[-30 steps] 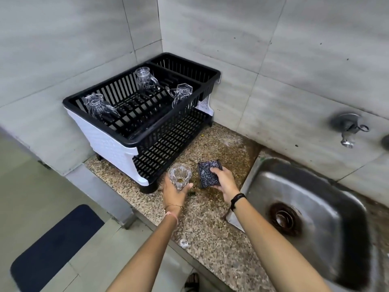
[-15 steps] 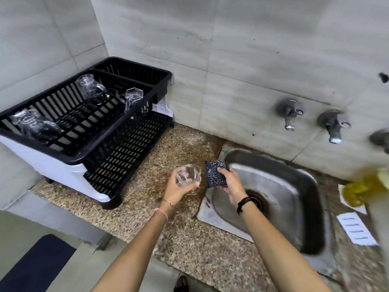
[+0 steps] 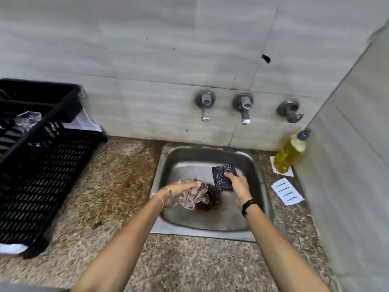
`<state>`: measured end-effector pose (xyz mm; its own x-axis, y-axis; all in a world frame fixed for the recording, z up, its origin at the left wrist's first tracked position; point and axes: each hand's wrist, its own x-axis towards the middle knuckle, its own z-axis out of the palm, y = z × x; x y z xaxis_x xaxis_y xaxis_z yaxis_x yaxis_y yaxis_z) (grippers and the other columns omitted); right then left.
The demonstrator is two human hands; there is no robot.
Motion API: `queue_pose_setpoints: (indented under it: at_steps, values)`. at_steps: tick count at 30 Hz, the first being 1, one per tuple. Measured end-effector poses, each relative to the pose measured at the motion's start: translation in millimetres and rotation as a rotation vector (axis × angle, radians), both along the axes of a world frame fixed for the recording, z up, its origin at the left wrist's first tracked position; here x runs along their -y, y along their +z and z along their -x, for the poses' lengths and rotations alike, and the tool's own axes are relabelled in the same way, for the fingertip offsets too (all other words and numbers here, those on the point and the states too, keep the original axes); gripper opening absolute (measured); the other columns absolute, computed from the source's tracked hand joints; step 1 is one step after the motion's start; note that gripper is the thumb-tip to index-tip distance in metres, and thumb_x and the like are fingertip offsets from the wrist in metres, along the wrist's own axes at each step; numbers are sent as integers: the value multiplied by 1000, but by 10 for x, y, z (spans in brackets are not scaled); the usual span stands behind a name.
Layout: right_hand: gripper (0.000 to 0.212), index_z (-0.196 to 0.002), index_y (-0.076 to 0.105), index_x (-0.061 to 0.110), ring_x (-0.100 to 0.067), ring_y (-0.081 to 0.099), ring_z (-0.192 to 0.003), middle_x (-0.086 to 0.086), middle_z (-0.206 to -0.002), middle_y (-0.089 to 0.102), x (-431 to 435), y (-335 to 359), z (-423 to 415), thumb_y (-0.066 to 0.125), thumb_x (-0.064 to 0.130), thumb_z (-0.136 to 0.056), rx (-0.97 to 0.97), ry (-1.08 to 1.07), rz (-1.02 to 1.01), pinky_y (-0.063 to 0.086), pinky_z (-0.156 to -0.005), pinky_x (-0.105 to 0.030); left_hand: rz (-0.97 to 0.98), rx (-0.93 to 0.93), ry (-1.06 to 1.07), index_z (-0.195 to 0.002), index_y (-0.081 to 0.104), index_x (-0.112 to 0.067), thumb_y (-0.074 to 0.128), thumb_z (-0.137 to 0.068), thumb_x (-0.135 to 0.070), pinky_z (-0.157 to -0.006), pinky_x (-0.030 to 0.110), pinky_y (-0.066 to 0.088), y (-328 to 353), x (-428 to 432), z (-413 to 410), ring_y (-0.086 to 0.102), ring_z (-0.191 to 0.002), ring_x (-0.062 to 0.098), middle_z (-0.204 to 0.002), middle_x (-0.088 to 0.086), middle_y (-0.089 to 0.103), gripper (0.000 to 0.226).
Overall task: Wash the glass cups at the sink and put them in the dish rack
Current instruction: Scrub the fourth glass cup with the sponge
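Head view.

- Rack (image 3: 42, 165): black, on the counter (image 3: 115, 186), well apart from the sink (image 3: 166, 226). Glass (image 3: 28, 119) is seen in its upper tier, blurred; the count cannot be told. That share of the task is judged done.
- Cup (image 3: 192, 197): clear, lying tilted on its side, held over the basin just above the drain (image 3: 208, 199). It is judged to be in washing and not yet racked.
- Left hand (image 3: 179, 193): closed round the cup from the left. The fingers are laid over its upper side and the base end projects below the hand. The exact finger placement is lost to blur.
- Right hand (image 3: 237, 186): gripping the sponge (image 3: 223, 177) at its lower right edge.
- Sponge: dark and speckled, held upright just beside the cup, apart from it.
- Taps (image 3: 203, 106): wall-mounted above the sink. No running water is seen.
- Bottle (image 3: 289, 154): yellow liquid, in the right corner.
- Left to do, as judged: scrubbing, rinsing, transfer to the rack.
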<state>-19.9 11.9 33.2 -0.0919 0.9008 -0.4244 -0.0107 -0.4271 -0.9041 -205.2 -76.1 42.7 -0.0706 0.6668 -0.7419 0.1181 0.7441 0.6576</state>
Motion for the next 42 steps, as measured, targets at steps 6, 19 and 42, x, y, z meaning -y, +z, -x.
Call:
queue_pose_setpoints:
  at_steps: [6,19,42]
  values:
    - [22,-111,64,4,-18,63,-80,-11,-100,68,-149,-156,-411,62,6,-89,125,93,23,50,-61,-26,185,-53,-206,-103,59,-29,53,-74,-74,-55,24,21,57,-317,-299,52,-56,6,-95,4,72,54]
    - [15,-90,56,17,-1,59,-73,8,-81,64,-86,-165,-435,56,32,-95,229,244,-403,43,-66,-21,-19,142,339,-106,64,-21,59,-78,-65,-57,28,56,-35,-622,-757,59,-71,14,-106,7,63,53]
    - [36,-128,52,3,-21,48,-120,-13,-126,60,-133,164,-311,45,17,-96,642,589,-1295,35,-110,-41,-140,263,365,-74,61,-11,54,-91,-40,-44,20,49,410,-975,-596,58,-44,12,-50,2,62,35]
